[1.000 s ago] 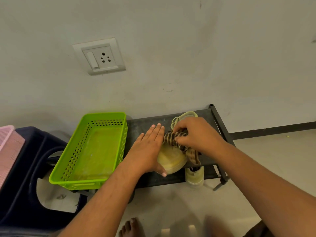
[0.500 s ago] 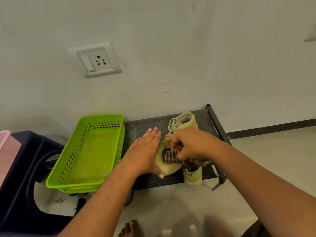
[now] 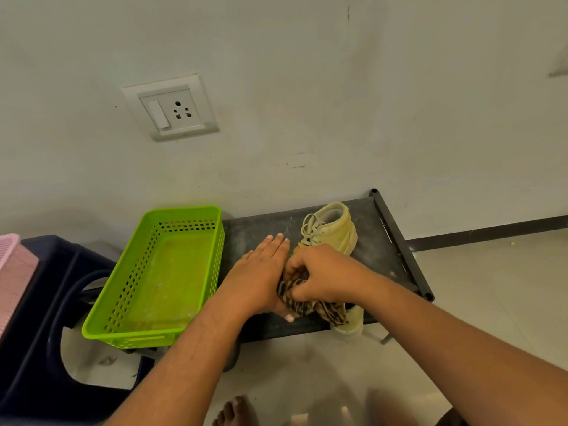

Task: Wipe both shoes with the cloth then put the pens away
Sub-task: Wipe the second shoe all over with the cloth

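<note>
Head view. A dark rack shelf [image 3: 255,232], dusty and scuffed, stands against a pale, marked wall [image 3: 338,103]. A white switch-and-socket plate [image 3: 170,107] sits on the wall at eleven o'clock from the hands. A dark skirting strip [image 3: 491,230] runs off at three o'clock above a light tiled floor [image 3: 491,287].

On the shelf a pale high-top shoe [image 3: 333,232] stands upright, its collar at one o'clock from the hands. The right hand [image 3: 322,275] has its grip clenched round a striped brown cloth [image 3: 307,305], bunched against the front of the shoe. The left hand [image 3: 258,275] lies flat just beside it, grip released, fingers straight and pointing to twelve, thumb tip showing under the cloth.

The shoe's toe is hidden beneath both hands and the cloth. A pale object [image 3: 350,325] shows below the shelf's front edge at five o'clock, mostly covered; what it is I cannot tell.

A green perforated basket [image 3: 190,212] touches the shelf's nine o'clock end and overhangs a navy stool [image 3: 46,302]. A pink basket [image 3: 12,265] is cut off by the frame's left edge. Bare shelf lies at twelve o'clock from the left hand. The cloth's tail hangs over the front edge. A bare foot [image 3: 236,410] shows at six.
</note>
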